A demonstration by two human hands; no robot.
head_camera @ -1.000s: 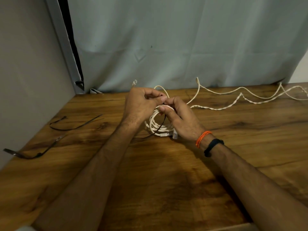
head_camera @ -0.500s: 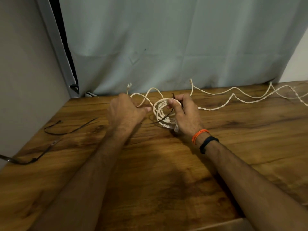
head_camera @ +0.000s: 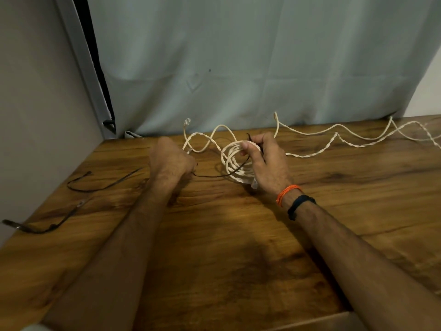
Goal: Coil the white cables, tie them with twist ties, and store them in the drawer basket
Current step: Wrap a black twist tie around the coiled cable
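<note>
Right hand [head_camera: 267, 163]: gripping the coil [head_camera: 235, 161], mid-worktop [head_camera: 238, 259], near the rear edge.
Left hand [head_camera: 170, 161]: pinching the tie [head_camera: 219, 175] running through the coil.
Left edge: spare ties [head_camera: 95, 187] lying.
Right rear: loose cable [head_camera: 346, 139] trailing.

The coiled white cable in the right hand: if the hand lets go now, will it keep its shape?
Probably not. The white cable looks springy: its loops already spread unevenly, and its free end arches off the table. The black tie only threads through, untwisted, so the right hand alone keeps it coiled.
</note>
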